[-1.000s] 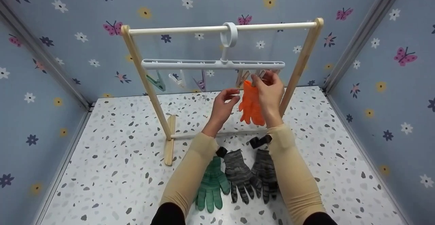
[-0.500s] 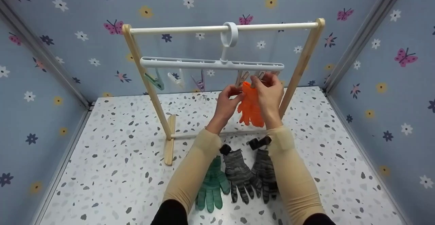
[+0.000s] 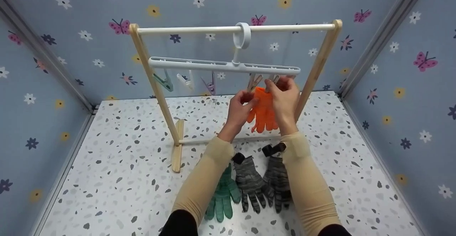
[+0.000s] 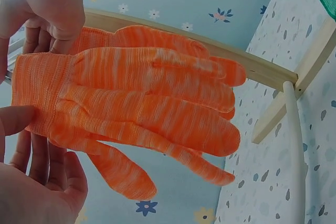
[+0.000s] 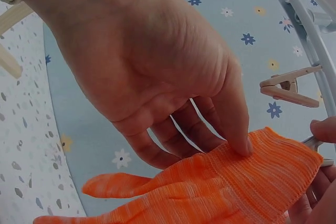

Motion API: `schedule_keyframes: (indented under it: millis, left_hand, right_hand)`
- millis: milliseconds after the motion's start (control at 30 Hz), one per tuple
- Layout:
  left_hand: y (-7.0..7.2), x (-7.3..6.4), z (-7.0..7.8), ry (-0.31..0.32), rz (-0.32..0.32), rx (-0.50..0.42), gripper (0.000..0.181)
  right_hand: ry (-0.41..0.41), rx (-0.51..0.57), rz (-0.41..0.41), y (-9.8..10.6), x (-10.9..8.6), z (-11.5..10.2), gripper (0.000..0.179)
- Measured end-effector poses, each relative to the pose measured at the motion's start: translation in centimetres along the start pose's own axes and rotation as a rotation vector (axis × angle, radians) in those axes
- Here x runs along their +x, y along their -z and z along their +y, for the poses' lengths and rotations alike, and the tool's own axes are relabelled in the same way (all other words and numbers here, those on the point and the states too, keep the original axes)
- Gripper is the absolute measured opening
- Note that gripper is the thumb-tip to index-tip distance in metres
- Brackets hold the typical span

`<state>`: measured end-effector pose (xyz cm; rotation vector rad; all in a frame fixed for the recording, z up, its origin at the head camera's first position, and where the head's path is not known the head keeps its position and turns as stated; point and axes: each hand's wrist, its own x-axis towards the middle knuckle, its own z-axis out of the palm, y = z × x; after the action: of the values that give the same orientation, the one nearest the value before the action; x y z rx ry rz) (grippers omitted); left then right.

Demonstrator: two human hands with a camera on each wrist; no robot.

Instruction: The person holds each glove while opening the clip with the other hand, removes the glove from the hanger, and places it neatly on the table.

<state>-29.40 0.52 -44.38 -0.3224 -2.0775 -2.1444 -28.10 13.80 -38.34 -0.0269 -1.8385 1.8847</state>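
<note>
An orange knitted glove (image 3: 264,113) hangs fingers down below the right half of the white hanger bar (image 3: 199,65); a second orange layer shows behind it in the left wrist view. My left hand (image 3: 239,109) pinches the glove's cuff (image 4: 39,87), thumb on the near side and fingers behind. At the cuff's top edge, my right hand (image 3: 285,95) grips a greyish clothespin (image 5: 313,143), largely hidden by the fingers. Beside it dangles a beige clothespin (image 5: 287,86). Whether the pin's tips bite the cuff, I cannot tell.
Green (image 3: 164,82), white (image 3: 185,81) and purple (image 3: 209,83) clothespins hang from the bar's left half. A wooden rack (image 3: 153,86) carries the hanger. Below lie a green glove (image 3: 223,196) and grey striped gloves (image 3: 251,184).
My left hand has come rightward onto the orange glove's cuff and now pinches it. The glove has turned slightly, and the hanger's left end has risen a little. My right hand stays near the same spot.
</note>
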Motion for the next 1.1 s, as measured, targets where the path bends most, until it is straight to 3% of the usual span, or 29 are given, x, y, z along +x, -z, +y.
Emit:
schedule_keyframes:
  millis: [567,833,1100]
  left_hand:
    - [0.1,-0.8,0.2,0.004,-0.021,-0.085,0.019]
    - [0.6,-1.5,-0.2,0.073,-0.020,-0.096,0.018]
    - [1.3,-2.5,-0.4,0.086,-0.020,-0.127,0.015]
  right_hand:
    - [0.037,-0.033,0.027,0.2,0.1,-0.2,0.031]
    - [-0.009,-0.034,0.047,0.5,0.4,-0.5,0.026]
    - [-0.022,-0.094,0.063,0.9,0.5,-0.5,0.033]
